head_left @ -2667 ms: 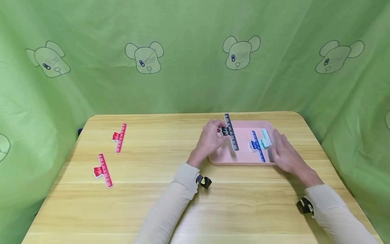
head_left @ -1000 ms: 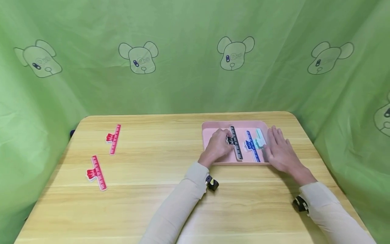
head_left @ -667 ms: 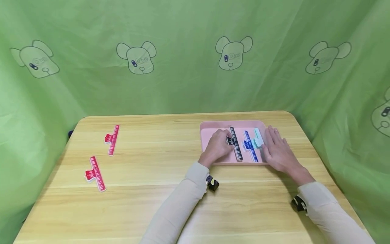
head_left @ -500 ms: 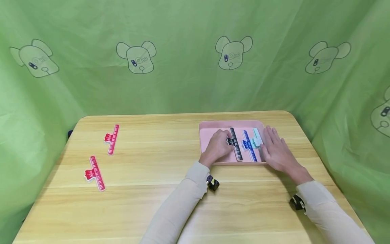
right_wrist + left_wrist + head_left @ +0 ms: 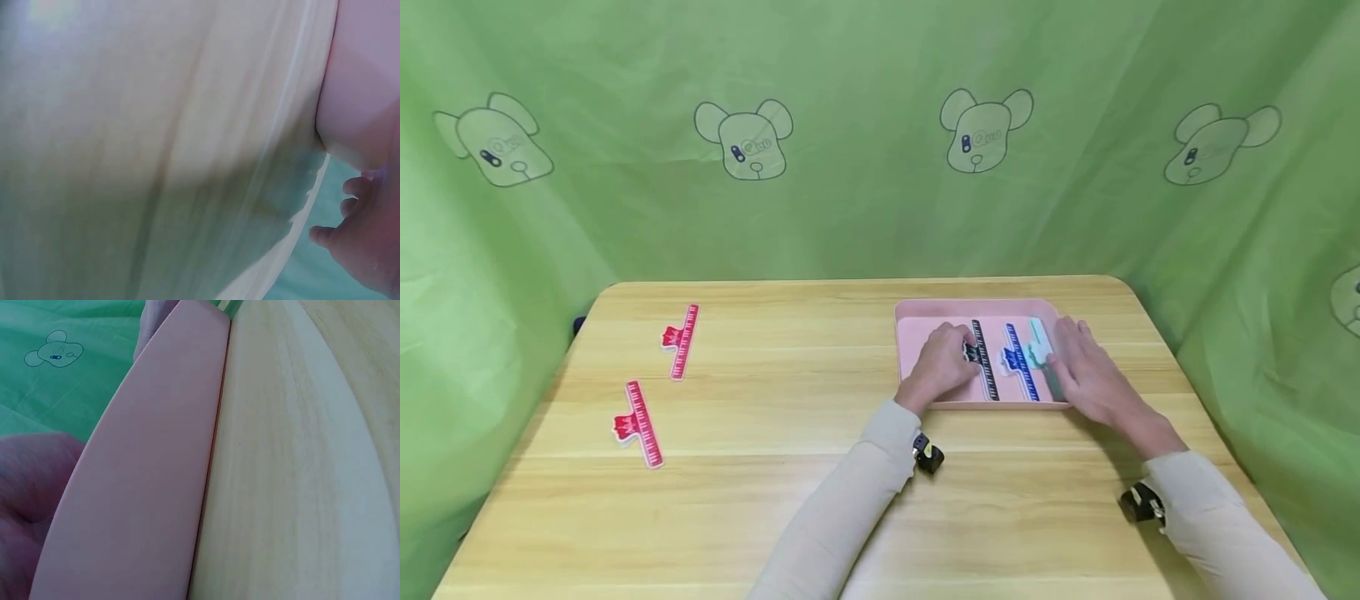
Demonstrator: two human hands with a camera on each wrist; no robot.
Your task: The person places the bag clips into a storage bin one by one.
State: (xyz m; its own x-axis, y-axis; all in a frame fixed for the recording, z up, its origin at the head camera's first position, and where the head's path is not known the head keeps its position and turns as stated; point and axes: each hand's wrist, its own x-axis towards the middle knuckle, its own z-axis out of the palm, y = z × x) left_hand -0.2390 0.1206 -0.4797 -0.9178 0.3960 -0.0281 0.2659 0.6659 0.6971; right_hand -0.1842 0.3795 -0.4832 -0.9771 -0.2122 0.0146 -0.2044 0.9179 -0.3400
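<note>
In the head view my left hand reaches into the pink tray and pinches the black piano-key clip by its grip tab. The clip lies lengthwise low in the tray, left of a blue piano-key clip. Farther right is a mint-green clip, its near part shaded and partly behind my right hand. That hand has its fingers extended along the tray's right side. The tray's outer wall hides most of my left hand in the left wrist view.
Two red piano-key clips, an upper one and a lower one, lie on the left of the wooden table. A green curtain with bear-head drawings hangs behind and around the table.
The black clip, held raised over the tray's left part at first, has come down into the tray beside the blue clip, still in my left hand. My right hand stays at the tray's right side.
</note>
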